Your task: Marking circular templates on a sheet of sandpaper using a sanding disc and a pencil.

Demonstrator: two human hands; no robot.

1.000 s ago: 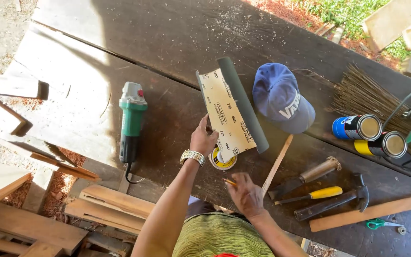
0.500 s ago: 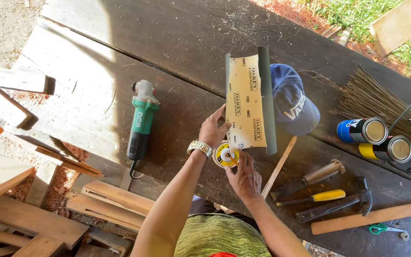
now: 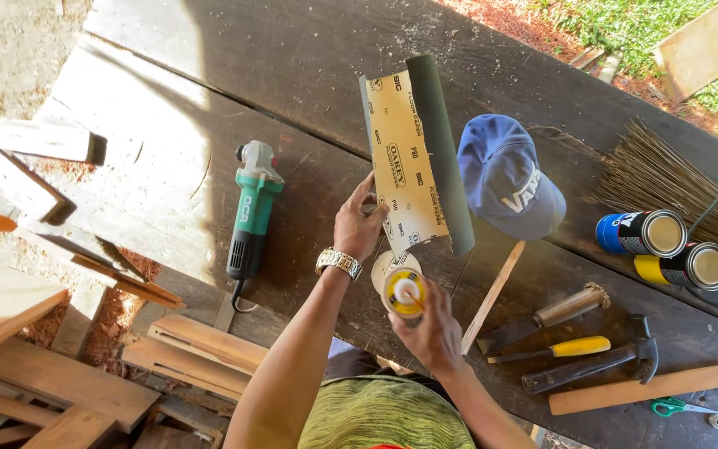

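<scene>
My left hand [image 3: 359,226] pinches the bottom edge of the sandpaper sheet [image 3: 413,158] with its fingers, holding it up over the counter [image 3: 292,75]. My right hand [image 3: 430,333] wraps its fingers around a small yellow can [image 3: 405,293], just below the sheet.

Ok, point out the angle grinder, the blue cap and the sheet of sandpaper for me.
angle grinder [image 3: 250,218], head view, on its green body.
blue cap [image 3: 504,170], head view, on the crown.
sheet of sandpaper [image 3: 405,158], head view, on the tan printed backing.
</scene>
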